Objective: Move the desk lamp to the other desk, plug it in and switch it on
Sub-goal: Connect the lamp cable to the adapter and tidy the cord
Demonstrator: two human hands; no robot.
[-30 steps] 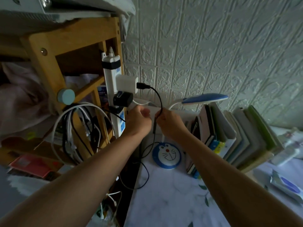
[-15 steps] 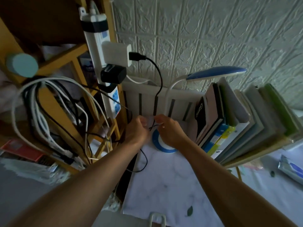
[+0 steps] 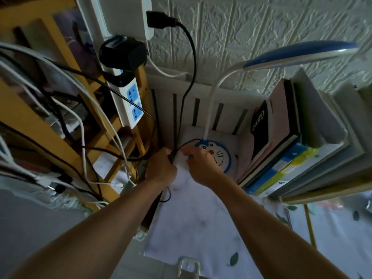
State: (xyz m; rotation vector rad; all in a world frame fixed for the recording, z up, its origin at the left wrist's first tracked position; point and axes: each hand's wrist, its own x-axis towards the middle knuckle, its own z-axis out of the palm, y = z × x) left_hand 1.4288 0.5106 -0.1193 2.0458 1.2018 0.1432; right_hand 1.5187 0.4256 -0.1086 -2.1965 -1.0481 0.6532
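The desk lamp (image 3: 213, 156) stands far on the desk, plugged in but unlit. The black cable (image 3: 189, 77) is pinched in the left hand (image 3: 161, 168); the right hand (image 3: 201, 166) curls on the lamp's base. Slack should be fed gently so the base is not tugged.

Blue-and-white lamp (image 3: 298, 55), black cord (image 3: 191, 57)

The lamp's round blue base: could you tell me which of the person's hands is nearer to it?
Right. The right hand rests against the left rim of the lamp base, fingers overlapping it. The left hand sits further left, off the base, closed around the black cable.
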